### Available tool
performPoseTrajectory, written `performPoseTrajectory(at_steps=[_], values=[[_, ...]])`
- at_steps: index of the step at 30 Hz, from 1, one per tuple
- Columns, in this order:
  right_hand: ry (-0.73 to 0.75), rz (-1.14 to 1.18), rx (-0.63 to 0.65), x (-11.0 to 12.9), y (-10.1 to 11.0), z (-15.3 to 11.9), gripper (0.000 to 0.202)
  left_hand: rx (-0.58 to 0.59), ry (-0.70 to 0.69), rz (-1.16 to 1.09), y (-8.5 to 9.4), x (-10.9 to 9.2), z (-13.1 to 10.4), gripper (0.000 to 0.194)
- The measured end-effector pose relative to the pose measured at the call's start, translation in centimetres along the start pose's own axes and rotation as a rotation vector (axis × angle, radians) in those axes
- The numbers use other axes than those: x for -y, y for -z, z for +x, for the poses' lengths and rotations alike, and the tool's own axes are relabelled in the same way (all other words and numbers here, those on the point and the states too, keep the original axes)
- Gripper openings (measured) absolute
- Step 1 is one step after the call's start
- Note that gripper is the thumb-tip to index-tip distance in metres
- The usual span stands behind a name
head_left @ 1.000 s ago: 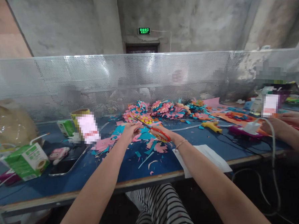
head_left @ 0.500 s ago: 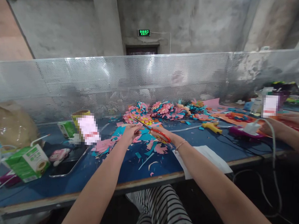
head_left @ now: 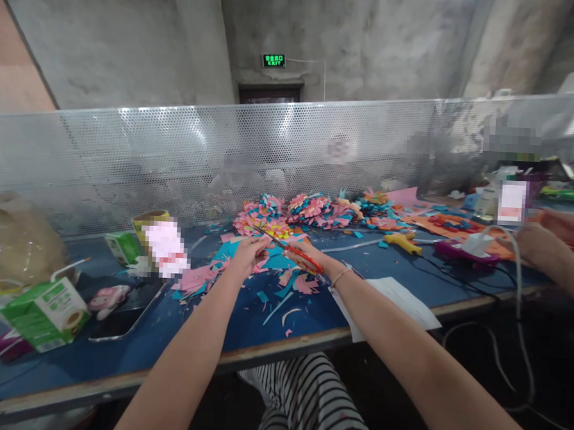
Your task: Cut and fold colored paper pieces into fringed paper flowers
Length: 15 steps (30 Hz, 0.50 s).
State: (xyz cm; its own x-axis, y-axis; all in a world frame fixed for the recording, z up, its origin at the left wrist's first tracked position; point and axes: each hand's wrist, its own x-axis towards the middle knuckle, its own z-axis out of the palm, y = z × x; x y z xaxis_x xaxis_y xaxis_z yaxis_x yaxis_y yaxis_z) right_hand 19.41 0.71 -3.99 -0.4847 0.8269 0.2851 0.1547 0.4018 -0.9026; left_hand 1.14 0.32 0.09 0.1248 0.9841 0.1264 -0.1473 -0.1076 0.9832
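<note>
Red-handled scissors (head_left: 304, 259) are held by my right hand (head_left: 309, 249), their blades pointing up and left toward my left hand. The fingers of my left hand (head_left: 251, 251) are pinched together near the blade tips, on a small pink piece whose shape is hard to make out. Under and around both hands lie blue paper (head_left: 277, 259) and pink paper scraps (head_left: 199, 280). Just beyond them sits a row of pink, blue and yellow paper flowers (head_left: 311, 210).
A yellow glue gun (head_left: 403, 243) and a white sheet (head_left: 398, 301) lie to the right. At the left are a green carton (head_left: 46, 314), a phone (head_left: 122, 322) and a plastic bag (head_left: 21, 239). Another person's hands show at far right. A perforated metal screen (head_left: 175, 151) stands behind.
The whole view has shifted slightly. The scissors have turned a little in my right hand, while my left hand keeps nearly the same place and pinch.
</note>
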Motion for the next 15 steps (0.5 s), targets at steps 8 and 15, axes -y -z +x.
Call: performPoseTrajectory(at_steps=[8, 15], values=[[-0.015, 0.014, -0.025, -0.5, 0.0, 0.7, 0.037, 0.01, 0.009, 0.009, -0.2, -0.1, -0.3, 0.014], [-0.078, -0.363, -0.091, -0.4, -0.3, 1.6, 0.034, 0.045, 0.01, -0.035, -0.1, 0.2, 0.1, 0.011]])
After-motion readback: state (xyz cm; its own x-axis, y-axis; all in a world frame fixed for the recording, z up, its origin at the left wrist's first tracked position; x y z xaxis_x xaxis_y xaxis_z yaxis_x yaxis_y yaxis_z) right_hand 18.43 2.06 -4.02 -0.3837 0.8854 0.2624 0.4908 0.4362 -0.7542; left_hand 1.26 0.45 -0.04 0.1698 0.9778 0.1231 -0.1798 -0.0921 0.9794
